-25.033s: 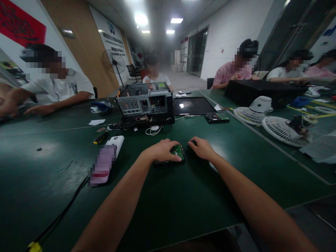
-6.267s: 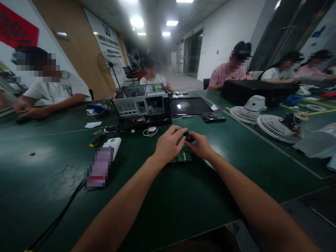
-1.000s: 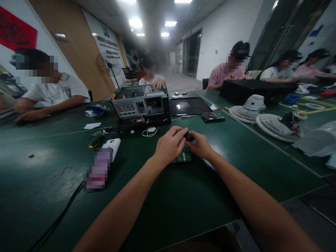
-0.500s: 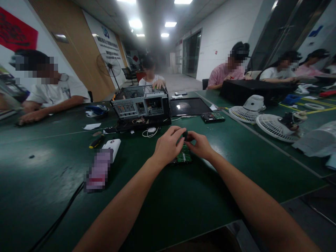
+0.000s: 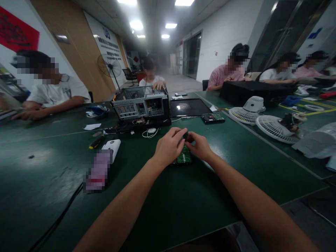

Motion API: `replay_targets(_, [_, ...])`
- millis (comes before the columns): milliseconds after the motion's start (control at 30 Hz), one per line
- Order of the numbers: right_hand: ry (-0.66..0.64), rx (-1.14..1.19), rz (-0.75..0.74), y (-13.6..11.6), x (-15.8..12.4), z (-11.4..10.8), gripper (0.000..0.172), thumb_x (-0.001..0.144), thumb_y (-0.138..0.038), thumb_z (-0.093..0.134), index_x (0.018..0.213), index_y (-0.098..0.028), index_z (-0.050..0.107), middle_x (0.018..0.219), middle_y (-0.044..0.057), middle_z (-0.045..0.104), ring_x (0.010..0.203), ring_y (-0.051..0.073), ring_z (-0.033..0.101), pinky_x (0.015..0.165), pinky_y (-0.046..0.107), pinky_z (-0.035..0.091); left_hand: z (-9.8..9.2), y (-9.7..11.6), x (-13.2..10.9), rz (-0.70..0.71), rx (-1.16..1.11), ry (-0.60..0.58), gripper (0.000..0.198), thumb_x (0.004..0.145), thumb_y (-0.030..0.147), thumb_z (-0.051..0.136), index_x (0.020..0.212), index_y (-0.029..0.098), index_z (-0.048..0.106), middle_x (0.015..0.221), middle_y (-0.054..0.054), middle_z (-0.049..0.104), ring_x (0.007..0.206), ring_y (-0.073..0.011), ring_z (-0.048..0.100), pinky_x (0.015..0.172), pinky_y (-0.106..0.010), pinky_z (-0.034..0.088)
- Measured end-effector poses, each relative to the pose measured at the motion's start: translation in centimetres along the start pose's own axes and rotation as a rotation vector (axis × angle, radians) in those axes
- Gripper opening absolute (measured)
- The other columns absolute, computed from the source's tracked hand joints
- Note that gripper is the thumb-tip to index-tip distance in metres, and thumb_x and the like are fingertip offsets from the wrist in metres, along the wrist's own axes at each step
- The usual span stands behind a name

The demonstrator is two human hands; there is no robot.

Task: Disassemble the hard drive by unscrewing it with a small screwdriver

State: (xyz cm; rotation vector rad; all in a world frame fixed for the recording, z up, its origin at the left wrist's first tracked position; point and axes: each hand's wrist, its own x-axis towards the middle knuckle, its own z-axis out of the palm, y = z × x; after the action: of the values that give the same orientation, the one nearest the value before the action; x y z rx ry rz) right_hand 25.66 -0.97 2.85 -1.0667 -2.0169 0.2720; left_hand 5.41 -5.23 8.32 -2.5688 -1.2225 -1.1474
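Closer together now, left hand [image 5: 168, 147] and right hand [image 5: 201, 146] both pinch small dark tool [image 5: 186, 134], above green circuit board [image 5: 184, 156] on surface [image 5: 183, 199].

A matt green table [image 5: 168, 210] carries a dull sheen under ceiling lights. The computer case [image 5: 140, 105] is bare perforated metal, the circuit board [image 5: 185, 156] glossy green, the fan grilles [image 5: 273, 126] white plastic, the black panel [image 5: 187, 106] mirror-smooth.
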Motion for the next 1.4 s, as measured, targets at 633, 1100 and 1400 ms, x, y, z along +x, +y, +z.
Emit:
replay_targets(633, [-0.024,0.022,0.013,0.56,-0.07,0.18,0.034,0.087,-0.027,0.066,0.12,-0.023,0.061,0.095,0.005,0.074,0.086,0.021,0.072,0.08,0.033,0.054,0.41,-0.53,-0.11,-0.004,0.0,-0.019,0.053,0.096,0.022,0.06,0.148,0.028,0.05,0.129,-0.008,0.061,0.108,-0.0223,0.066,0.087,-0.037,0.06])
replay_targets(1100, [-0.028,-0.01,0.014,0.42,0.0,0.26,0.026,0.087,-0.028,0.067,0.112,-0.021,0.062,0.091,0.004,0.073,0.082,0.02,0.069,0.078,0.032,0.052,0.4,-0.41,-0.16,0.007,-0.005,-0.027,0.054,0.096,0.021,0.059,0.149,0.03,0.049,0.131,-0.008,0.061,0.11,-0.0226,0.066,0.089,-0.037,0.059])
replay_targets(1400, [-0.053,0.032,-0.003,0.5,-0.16,-0.08,0.035,0.089,-0.026,0.065,0.123,-0.022,0.059,0.098,0.005,0.074,0.086,0.02,0.072,0.081,0.033,0.054,0.35,-0.61,-0.14,-0.004,0.01,-0.021,0.053,0.097,0.022,0.059,0.148,0.028,0.05,0.129,-0.009,0.061,0.107,-0.0224,0.066,0.087,-0.036,0.06])
